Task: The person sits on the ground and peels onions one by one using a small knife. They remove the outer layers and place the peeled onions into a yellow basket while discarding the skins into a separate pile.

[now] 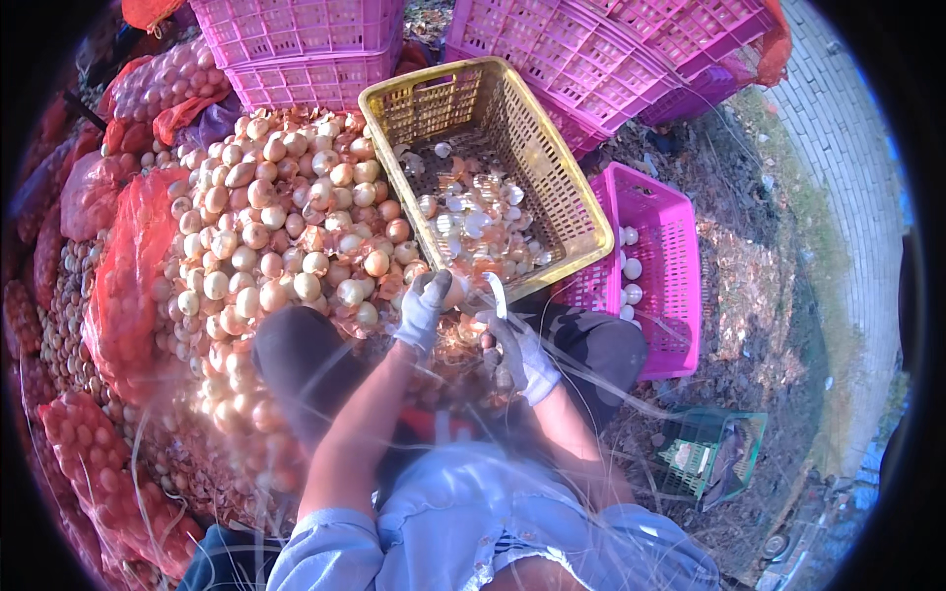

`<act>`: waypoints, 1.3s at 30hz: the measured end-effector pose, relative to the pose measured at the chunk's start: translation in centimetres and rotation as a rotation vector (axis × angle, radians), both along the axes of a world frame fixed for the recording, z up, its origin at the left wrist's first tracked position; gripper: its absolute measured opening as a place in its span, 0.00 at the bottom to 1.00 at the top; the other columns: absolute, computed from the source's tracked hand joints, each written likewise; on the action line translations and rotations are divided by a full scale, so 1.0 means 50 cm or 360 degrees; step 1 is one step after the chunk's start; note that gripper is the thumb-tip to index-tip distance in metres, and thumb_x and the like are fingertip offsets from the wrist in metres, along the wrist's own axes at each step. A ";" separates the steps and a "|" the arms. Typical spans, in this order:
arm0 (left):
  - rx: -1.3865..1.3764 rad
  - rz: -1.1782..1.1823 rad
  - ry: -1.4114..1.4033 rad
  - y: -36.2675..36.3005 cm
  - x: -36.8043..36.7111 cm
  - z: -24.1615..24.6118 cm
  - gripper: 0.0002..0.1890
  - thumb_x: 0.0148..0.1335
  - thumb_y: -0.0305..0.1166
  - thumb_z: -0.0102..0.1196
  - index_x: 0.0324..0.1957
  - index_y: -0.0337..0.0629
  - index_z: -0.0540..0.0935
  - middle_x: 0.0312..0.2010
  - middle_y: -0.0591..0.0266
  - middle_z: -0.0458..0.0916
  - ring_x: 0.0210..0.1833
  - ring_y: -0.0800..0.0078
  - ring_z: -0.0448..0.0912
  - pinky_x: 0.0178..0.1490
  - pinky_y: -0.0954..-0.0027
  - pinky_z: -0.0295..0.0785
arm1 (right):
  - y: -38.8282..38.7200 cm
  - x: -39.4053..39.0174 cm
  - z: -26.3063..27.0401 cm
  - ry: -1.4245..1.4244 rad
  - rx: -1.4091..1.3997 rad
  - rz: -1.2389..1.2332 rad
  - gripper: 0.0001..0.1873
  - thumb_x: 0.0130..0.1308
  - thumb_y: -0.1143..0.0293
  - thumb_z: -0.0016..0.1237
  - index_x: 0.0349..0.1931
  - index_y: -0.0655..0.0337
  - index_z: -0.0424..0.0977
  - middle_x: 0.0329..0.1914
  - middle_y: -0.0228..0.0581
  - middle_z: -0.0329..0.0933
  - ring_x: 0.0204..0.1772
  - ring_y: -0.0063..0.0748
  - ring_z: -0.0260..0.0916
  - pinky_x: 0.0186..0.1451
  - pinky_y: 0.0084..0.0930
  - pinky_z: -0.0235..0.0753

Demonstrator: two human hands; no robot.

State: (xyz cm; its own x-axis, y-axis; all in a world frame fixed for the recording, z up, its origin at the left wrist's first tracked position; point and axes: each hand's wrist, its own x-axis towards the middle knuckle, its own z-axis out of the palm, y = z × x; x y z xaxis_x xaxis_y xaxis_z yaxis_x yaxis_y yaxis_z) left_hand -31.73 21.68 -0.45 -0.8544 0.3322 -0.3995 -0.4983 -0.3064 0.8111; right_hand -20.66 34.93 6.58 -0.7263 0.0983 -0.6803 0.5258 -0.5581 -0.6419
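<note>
My left hand (423, 310), in a white work glove with dark fingertips, holds an onion (455, 292) at the near edge of a yellow plastic crate (562, 260). Just right of it, my right hand (523, 353) is gloved too and grips a knife with a curved pale blade (496, 292). The blade points up and away from me, close to the onion; whether it touches cannot be told. Peeled onion scraps and skins (480, 214) lie inside the yellow crate. To the left spreads a large heap of onions (273, 214) with dry skins. Loose skins lie below my hands.
Pink crates (303, 44) stand stacked ahead, with more pink crates (547, 52) to their right. A pink crate (676, 258) at my right holds several peeled onions (632, 268). Red mesh sacks (133, 281) line the left. A green basket (709, 454) sits at lower right.
</note>
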 end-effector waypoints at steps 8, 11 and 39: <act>-0.0015 0.0045 -0.0068 -0.010 -0.002 0.015 0.27 0.57 0.47 0.61 0.46 0.30 0.75 0.35 0.59 0.78 0.35 0.77 0.75 0.38 0.75 0.72 | -0.017 -0.004 0.039 0.0432 0.2206 0.1160 0.15 0.63 0.63 0.45 0.45 0.61 0.68 0.28 0.57 0.76 0.36 0.57 0.75 0.39 0.48 0.73; 0.0012 0.0022 -0.0050 -0.015 -0.003 0.028 0.25 0.56 0.43 0.63 0.44 0.31 0.74 0.35 0.59 0.78 0.34 0.77 0.76 0.37 0.76 0.72 | -0.022 -0.004 0.051 0.0366 0.2333 0.1330 0.15 0.63 0.63 0.43 0.45 0.62 0.67 0.28 0.56 0.76 0.36 0.58 0.75 0.39 0.49 0.74; 0.0058 -0.0596 0.0439 -0.077 0.016 0.219 0.24 0.50 0.33 0.63 0.47 0.31 0.73 0.38 0.60 0.78 0.43 0.76 0.75 0.47 0.75 0.72 | -0.012 -0.071 0.172 0.0592 0.2176 0.0722 0.14 0.57 0.64 0.56 0.32 0.66 0.70 0.26 0.52 0.73 0.32 0.53 0.74 0.33 0.37 0.71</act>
